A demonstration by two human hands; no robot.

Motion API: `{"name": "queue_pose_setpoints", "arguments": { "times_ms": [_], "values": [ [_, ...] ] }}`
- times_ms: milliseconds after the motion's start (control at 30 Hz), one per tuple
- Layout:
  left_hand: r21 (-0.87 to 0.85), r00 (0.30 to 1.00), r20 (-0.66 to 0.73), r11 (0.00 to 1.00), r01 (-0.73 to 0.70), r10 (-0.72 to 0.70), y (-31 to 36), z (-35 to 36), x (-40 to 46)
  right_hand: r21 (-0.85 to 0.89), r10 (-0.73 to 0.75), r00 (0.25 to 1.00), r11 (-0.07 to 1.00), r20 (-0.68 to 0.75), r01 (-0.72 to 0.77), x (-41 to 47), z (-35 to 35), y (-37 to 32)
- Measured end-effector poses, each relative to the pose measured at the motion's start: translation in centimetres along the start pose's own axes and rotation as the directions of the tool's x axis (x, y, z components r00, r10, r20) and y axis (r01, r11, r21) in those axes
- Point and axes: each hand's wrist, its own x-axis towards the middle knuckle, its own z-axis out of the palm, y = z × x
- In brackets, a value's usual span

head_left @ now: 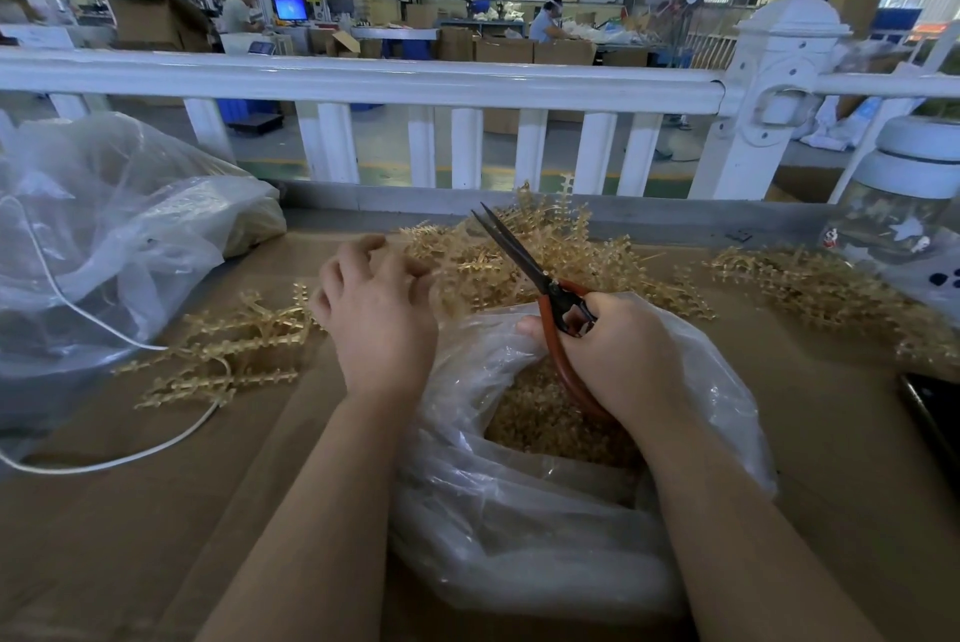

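Scissors (545,285) in R hand (618,355) grip, blades out up-left over sprues (587,246).

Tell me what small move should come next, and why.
Probably the left hand should lift one strip from the tan pile toward the scissors, above the bag. The right hand holds the scissors with nothing between the blades, and small pieces lie in the bag.

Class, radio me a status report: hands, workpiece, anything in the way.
Right hand grips red-handled scissors, blades nearly closed. Left hand at tan sprue pile, grip blurred. Open clear bag below right hand.
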Motion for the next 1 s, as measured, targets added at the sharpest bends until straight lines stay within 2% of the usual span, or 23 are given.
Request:
{"name": "queue_pose_setpoints", "arguments": {
  "times_ms": [100,200,267,333,400,467,667,733,833,933,1000],
  "values": [
    [-0.203,0.990,-0.141,0.979,-0.026,-0.003,0.2,-0.3,0.3,0.085,0.036,0.999,0.996,0.030,-0.039,0.0,-0.1,-0.1],
    [-0.326,0.973,-0.193,0.928,-0.181,0.122,0.3,-0.7,0.3,0.324,0.072,0.996,0.942,0.050,-0.084,0.2,-0.4,-0.5],
    [-0.334,0.958,-0.191,0.904,-0.268,0.214,0.4,-0.8,0.1,0.594,0.098,0.987,0.790,0.127,-0.155,0.1,-0.8,-0.7],
    [-0.334,0.942,-0.195,0.884,-0.327,0.275,0.7,-0.9,-0.2,0.797,0.085,0.973,0.560,0.216,-0.226,0.2,-1.2,-0.5],
    [-0.322,0.917,-0.245,0.865,-0.384,0.315,0.9,-1.0,-0.2,0.883,0.057,0.961,0.385,0.269,-0.270,0.4,-1.5,-0.2],
    [-0.321,0.892,-0.280,0.841,-0.435,0.354,1.0,-1.1,0.0,0.902,0.049,0.953,0.310,0.300,-0.300,0.8,-1.7,0.2],
    [-0.336,0.838,-0.255,0.769,-0.544,0.482,1.5,-0.9,-0.3,0.845,-0.056,0.906,0.387,0.420,-0.368,0.8,-1.7,0.4],
    [-0.336,0.838,-0.242,0.768,-0.545,0.488,1.4,-0.8,-0.3,0.832,-0.053,0.896,0.399,0.441,-0.386,0.8,-1.7,0.3],
    [-0.375,0.858,-0.215,0.772,-0.513,0.466,1.4,-0.7,-0.3,0.858,-0.072,0.913,0.378,0.402,-0.348,0.8,-1.7,0.0],
    [-0.509,0.918,-0.192,0.765,-0.395,0.346,2.0,-0.9,-0.5,0.886,-0.051,0.936,0.344,0.347,-0.310,0.7,-1.6,-0.4],
    [-0.669,0.980,-0.080,0.719,-0.188,0.182,2.3,-1.0,-0.5,0.899,-0.040,0.953,0.347,0.300,-0.269,0.7,-1.6,-0.5]
  ]
}}
